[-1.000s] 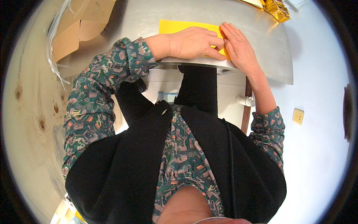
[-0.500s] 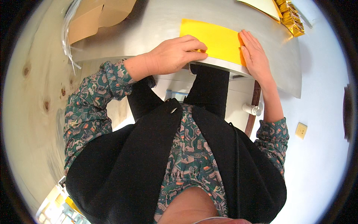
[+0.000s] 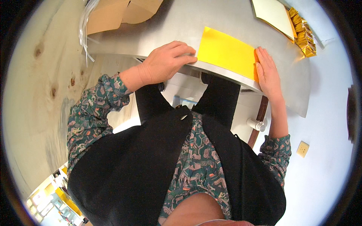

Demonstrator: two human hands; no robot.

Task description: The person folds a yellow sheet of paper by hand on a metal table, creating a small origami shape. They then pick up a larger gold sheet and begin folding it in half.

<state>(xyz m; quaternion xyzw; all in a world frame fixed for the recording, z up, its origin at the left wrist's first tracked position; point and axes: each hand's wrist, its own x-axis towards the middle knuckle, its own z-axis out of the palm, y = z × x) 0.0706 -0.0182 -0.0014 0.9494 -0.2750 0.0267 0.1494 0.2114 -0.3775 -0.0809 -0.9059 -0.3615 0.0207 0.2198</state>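
Note:
A rectangular yellow sheet (image 3: 227,52) lies flat on the grey metal table (image 3: 181,26), its near side close to the table's front edge. An orange strip (image 3: 256,64) shows along its right end. My right hand (image 3: 268,73) rests flat there with the fingers stretched out together, partly covering that strip. Just off the sheet's left end is my left hand (image 3: 167,60); its fingers are loosely bent, with a gap between thumb and index finger. Nothing shows in that gap.
Brown cardboard (image 3: 109,17) sits at the far left of the table beside white plastic strips (image 3: 86,30) hanging over the edge. At the far right are a pale sheet (image 3: 273,17) and a stack of shiny gold packets (image 3: 302,32). A white wall (image 3: 324,124) stands on the right.
My left hand has slid left off the yellow sheet to beside its left end. My right hand stays on the right end. The whole view has shifted, placing the table lower and further right.

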